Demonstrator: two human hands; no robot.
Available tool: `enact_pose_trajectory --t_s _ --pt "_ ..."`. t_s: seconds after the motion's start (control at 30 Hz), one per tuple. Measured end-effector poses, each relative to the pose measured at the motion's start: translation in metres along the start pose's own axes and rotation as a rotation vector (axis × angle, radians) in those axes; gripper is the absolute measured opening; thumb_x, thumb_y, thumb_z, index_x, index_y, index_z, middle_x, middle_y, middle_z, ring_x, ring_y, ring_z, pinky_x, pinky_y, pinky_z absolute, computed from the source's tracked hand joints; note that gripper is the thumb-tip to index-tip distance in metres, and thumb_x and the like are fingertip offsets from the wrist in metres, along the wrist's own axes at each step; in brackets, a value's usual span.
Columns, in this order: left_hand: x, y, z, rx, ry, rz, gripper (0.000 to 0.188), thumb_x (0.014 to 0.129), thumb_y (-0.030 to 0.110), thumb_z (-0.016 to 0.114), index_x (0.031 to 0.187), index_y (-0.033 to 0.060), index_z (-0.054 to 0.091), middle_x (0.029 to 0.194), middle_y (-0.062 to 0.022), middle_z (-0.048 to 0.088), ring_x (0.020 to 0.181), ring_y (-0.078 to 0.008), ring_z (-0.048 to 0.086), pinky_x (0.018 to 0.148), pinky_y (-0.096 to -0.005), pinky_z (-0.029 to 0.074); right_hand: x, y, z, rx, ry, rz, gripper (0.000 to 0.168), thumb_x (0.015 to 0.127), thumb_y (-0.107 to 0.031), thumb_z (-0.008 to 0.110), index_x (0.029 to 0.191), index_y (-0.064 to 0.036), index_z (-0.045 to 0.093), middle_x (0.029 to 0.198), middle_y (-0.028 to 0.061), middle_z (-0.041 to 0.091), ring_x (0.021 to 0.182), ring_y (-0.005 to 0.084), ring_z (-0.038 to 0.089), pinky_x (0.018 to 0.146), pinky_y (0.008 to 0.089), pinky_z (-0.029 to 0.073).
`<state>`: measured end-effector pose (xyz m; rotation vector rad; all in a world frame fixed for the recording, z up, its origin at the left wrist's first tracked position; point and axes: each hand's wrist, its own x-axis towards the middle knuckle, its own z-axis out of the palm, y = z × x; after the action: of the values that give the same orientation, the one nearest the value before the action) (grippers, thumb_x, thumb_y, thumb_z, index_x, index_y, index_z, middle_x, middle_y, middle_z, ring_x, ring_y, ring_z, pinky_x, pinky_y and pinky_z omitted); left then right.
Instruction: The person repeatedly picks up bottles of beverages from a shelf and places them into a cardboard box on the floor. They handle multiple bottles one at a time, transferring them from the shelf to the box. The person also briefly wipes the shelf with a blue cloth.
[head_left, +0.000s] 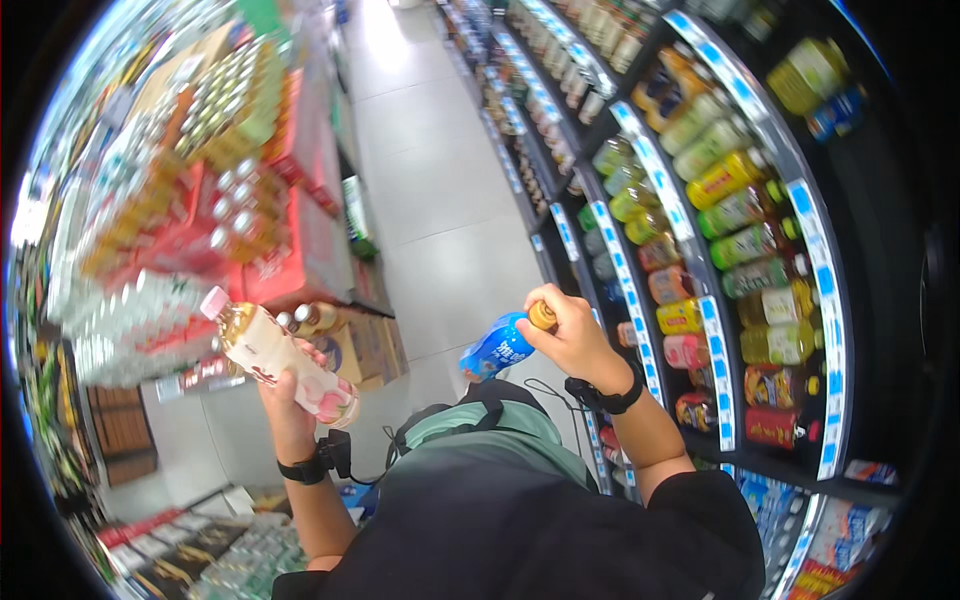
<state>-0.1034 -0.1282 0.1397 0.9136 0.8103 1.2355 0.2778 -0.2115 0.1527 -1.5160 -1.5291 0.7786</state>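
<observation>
My left hand (289, 394) is wrapped around the lower half of a clear drink bottle (274, 360) with a pale pink cap and a label picturing pink peaches. That bottle tilts, its cap towards the upper left. My right hand (574, 334) grips a blue-labelled bottle (495, 346) by its neck, just below a gold-coloured cap. The blue bottle slants, its base pointing down to the left above the floor. Both bottles are apart from the shelves and stacks. Dark bands circle both wrists, and the left one carries a small black device with a cable.
Dark shelving (720, 255) with rows of drink bottles and price strips runs along my right. On the left stand stacked bottles on red cartons (300, 247), a cardboard box (371, 352) and shrink-wrapped clear bottles (142, 322). A grey tiled aisle (450, 187) stretches ahead between them.
</observation>
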Motion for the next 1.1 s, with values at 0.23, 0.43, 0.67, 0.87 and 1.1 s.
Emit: enact_pose_trajectory --t_s 0.23,0.43,0.67,0.87,1.1 --pt "-0.101 0.020 -0.152 0.112 0.403 0.096 0.063 0.089 0.028 0.076 0.138 0.0009 0.046 0.114 -0.0141 0.065 0.095 -0.0244 0.068 0.083 -0.0372 0.057 0.002 -0.014 0.146 -0.259 -0.177 -0.124 0.021 0.081 -0.011 0.074 0.096 -0.005 0.061 0.082 0.0171 0.066 0.071 0.0385 0.065 0.063 0.0426 0.052" --pt "-0.178 0.025 -0.241 0.072 0.723 0.172 0.058 0.090 0.018 0.074 0.138 0.0005 0.046 0.117 -0.0139 0.064 0.101 -0.0246 0.067 0.089 -0.0397 0.056 0.018 -0.036 0.242 -0.201 -0.266 -0.097 0.022 0.082 -0.012 0.075 0.097 -0.002 0.063 0.085 0.0186 0.067 0.073 0.0369 0.067 0.066 0.0413 0.053" --pt "-0.228 0.026 -0.279 0.039 0.935 0.214 0.057 0.085 0.001 0.074 0.135 -0.0021 0.048 0.122 -0.0136 0.063 0.109 -0.0272 0.067 0.096 -0.0413 0.055 0.056 -0.044 0.351 -0.285 -0.492 -0.286 0.028 0.079 -0.020 0.076 0.100 -0.007 0.062 0.087 0.0191 0.070 0.079 0.0421 0.067 0.066 0.0469 0.054" --pt "-0.230 0.037 -0.272 0.121 1.069 0.232 0.051 0.082 -0.001 0.076 0.128 -0.0024 0.053 0.113 -0.0120 0.067 0.102 -0.0224 0.069 0.091 -0.0364 0.055 0.090 -0.030 0.436 -0.391 -0.647 -0.348 0.030 0.082 -0.027 0.074 0.102 -0.009 0.062 0.086 0.0176 0.071 0.081 0.0410 0.068 0.069 0.0503 0.054" --pt "-0.195 0.041 -0.284 0.781 1.223 0.143 0.051 0.075 0.003 0.085 0.119 -0.0007 0.059 0.109 -0.0079 0.069 0.096 -0.0162 0.068 0.088 -0.0314 0.054 0.121 -0.017 0.502 -0.299 -0.716 -0.413 0.028 0.083 -0.022 0.072 0.104 -0.005 0.064 0.089 0.0209 0.071 0.083 0.0417 0.068 0.074 0.0504 0.055"
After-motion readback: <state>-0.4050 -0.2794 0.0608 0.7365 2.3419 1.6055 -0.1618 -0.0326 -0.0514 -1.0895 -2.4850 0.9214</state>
